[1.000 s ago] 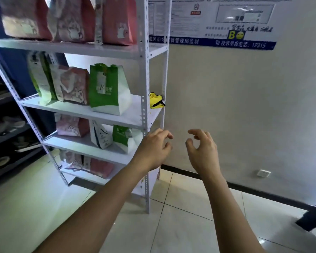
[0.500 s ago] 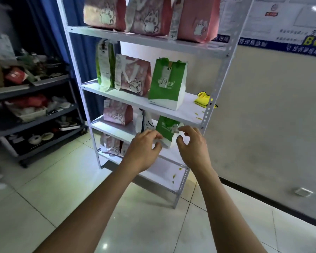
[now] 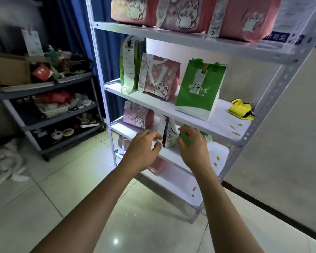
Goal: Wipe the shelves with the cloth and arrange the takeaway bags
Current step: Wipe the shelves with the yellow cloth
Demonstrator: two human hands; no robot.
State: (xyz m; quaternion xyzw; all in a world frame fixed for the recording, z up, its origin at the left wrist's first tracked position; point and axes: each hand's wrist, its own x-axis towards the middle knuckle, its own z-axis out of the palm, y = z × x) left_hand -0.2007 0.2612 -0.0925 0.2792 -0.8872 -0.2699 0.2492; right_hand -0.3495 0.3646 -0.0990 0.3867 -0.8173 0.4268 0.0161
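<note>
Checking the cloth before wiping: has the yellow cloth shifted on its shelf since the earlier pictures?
No. The yellow cloth lies at the right end of the second shelf, beside the right front post, as before; only the camera moved.

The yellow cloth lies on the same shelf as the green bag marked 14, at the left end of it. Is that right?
Not quite. The head view shows the cloth on the same shelf as the green bag, but at the right end.

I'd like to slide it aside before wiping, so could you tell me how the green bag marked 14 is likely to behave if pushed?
The green bag is tall, upright paper on a narrow base, so a high push would probably tip it; push low. Its sides look crisp and flat, so it should hold its shape. The smooth white shelf should let it slide easily. Its weight cannot be judged.
</note>
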